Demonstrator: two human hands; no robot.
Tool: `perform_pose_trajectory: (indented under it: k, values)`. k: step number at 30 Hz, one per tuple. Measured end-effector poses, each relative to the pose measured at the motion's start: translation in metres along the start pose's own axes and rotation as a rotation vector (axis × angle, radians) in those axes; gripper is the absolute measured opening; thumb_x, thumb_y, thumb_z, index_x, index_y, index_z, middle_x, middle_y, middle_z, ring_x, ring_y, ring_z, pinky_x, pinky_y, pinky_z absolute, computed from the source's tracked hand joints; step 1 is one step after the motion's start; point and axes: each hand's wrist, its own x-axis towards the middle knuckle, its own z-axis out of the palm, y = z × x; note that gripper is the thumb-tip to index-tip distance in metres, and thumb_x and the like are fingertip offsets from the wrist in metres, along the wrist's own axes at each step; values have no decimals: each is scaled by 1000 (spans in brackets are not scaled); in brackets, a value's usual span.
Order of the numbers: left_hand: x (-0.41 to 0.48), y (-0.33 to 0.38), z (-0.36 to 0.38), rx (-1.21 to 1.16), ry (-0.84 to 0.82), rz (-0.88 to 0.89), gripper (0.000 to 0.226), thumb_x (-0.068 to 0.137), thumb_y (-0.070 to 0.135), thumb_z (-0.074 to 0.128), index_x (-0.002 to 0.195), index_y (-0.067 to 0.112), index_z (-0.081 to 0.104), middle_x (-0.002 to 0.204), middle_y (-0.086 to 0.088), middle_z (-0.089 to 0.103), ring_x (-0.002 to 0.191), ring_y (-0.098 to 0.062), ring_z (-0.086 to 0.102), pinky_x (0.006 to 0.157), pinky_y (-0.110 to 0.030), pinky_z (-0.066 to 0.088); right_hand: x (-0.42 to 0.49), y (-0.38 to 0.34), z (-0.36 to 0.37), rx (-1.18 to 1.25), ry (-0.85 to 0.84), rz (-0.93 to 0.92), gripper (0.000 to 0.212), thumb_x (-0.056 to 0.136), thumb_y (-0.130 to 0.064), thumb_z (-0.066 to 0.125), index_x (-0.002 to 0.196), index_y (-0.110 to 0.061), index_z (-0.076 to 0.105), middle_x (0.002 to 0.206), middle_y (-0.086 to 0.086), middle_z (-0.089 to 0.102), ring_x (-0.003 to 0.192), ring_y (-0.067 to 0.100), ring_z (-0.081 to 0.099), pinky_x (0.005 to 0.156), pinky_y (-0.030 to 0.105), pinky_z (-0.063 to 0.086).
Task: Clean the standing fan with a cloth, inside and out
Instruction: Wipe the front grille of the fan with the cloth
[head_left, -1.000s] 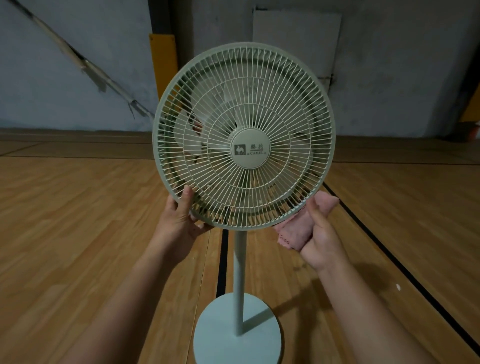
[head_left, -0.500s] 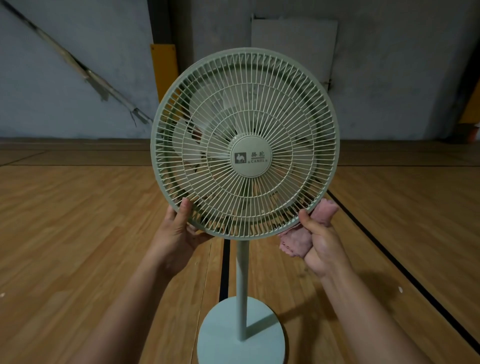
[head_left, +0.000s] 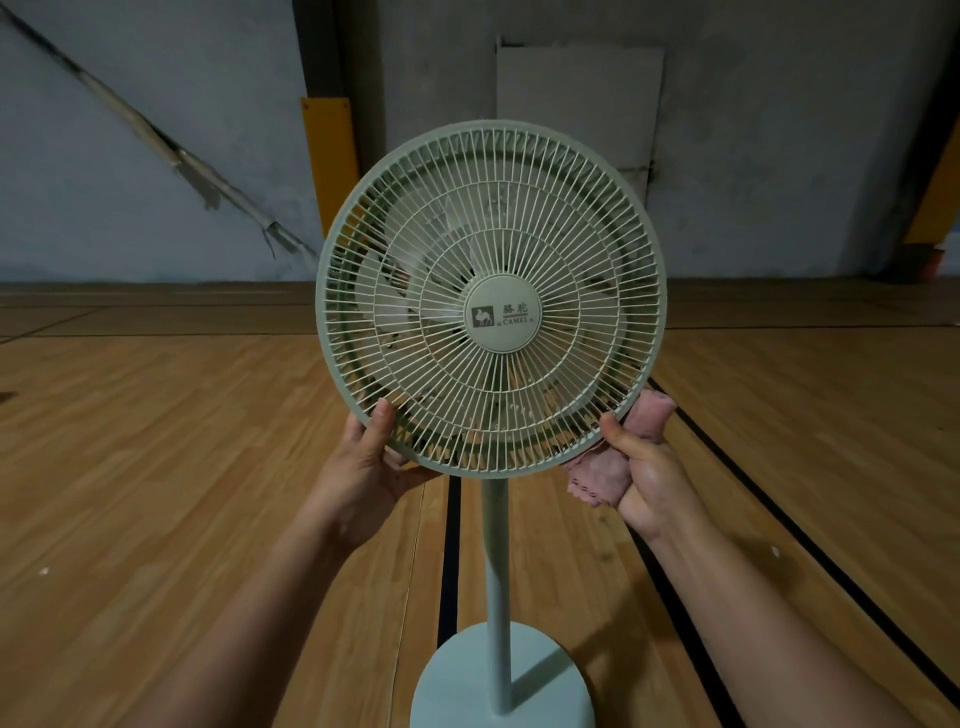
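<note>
A pale green standing fan stands in front of me, its round front grille (head_left: 491, 299) facing me, with the blades dimly visible behind the wires. Its pole (head_left: 497, 582) runs down to a round base (head_left: 457, 686) on the floor. My left hand (head_left: 363, 467) grips the grille's lower left rim, thumb on the front wires. My right hand (head_left: 644, 473) holds a bunched pink cloth (head_left: 597, 478) and has its thumb on the lower right rim; the cloth's other end sticks out behind the rim.
Wooden floor (head_left: 156, 493) with black lines (head_left: 449, 561) stretches all around the fan. A grey wall (head_left: 156, 156) stands behind, with a yellow post (head_left: 330, 150) and a pale board (head_left: 579, 104) leaning on it.
The fan head sits lower and more to the right in view as my head tipped up. Both hands stay on the lower rim; the right thumb has moved up onto the rim.
</note>
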Motion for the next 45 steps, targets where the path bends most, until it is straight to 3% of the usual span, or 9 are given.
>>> perform_pose_trajectory:
  k: [4,12,16,20,24,30,36,40,45]
  values:
    - [-22,3,6,13,-16,-20,59,104,40,57,155,17,43,146,-17,68,129,-42,69,95,-62,62,-26,-5,-2,-22,-47,9,26,97,-17,65,119,-7,59,107,25,69,66,34,67,45,32,42]
    - [-70,6,10,30,-78,-12,54,106,40,60,153,18,46,143,-19,69,126,-41,71,95,-62,62,-89,-12,0,-18,-77,-23,21,96,-16,64,114,-7,60,99,20,73,63,31,68,43,29,39]
    - [-95,3,9,44,-104,0,56,105,39,61,155,17,46,122,-14,78,113,-37,77,96,-64,61,-118,-14,-3,-37,-95,-31,17,96,-16,63,109,-6,62,97,22,72,62,32,67,41,30,39]
    - [-118,6,4,70,-94,0,53,108,40,57,156,18,46,143,-21,68,127,-43,70,98,-64,60,-135,-9,-8,-119,-96,-25,20,95,-19,68,93,-1,74,92,30,70,62,33,63,45,35,42]
    - [-129,10,4,61,-71,-23,61,103,46,64,155,18,48,149,-20,65,133,-44,66,98,-63,60,-138,-5,-10,-93,-87,2,30,99,-18,68,117,5,64,108,40,63,63,34,66,44,33,43]
    - [-130,3,7,82,-38,-28,56,106,50,62,155,25,49,150,-17,64,134,-43,65,101,-61,59,-139,-2,-11,-39,-36,13,25,98,-16,67,117,2,66,118,35,64,77,35,65,45,34,48]
    - [-128,-1,18,85,-24,-21,48,107,52,61,151,32,55,147,-10,68,132,-36,68,97,-57,62,-141,-8,-12,-73,-13,27,23,98,-20,68,109,0,67,105,31,68,64,34,63,45,33,42]
    - [-132,1,32,109,23,-30,62,97,62,61,150,30,54,140,-7,72,124,-31,73,93,-46,64,-139,-10,-16,-92,-23,52,26,99,-20,68,113,0,62,94,29,67,57,32,60,49,34,41]
    - [-131,4,43,107,20,23,59,106,65,52,147,24,63,140,-9,73,127,-32,71,98,-50,63,-133,-2,-16,-54,-30,20,29,96,-24,72,121,-9,68,111,26,70,77,36,70,53,40,49]
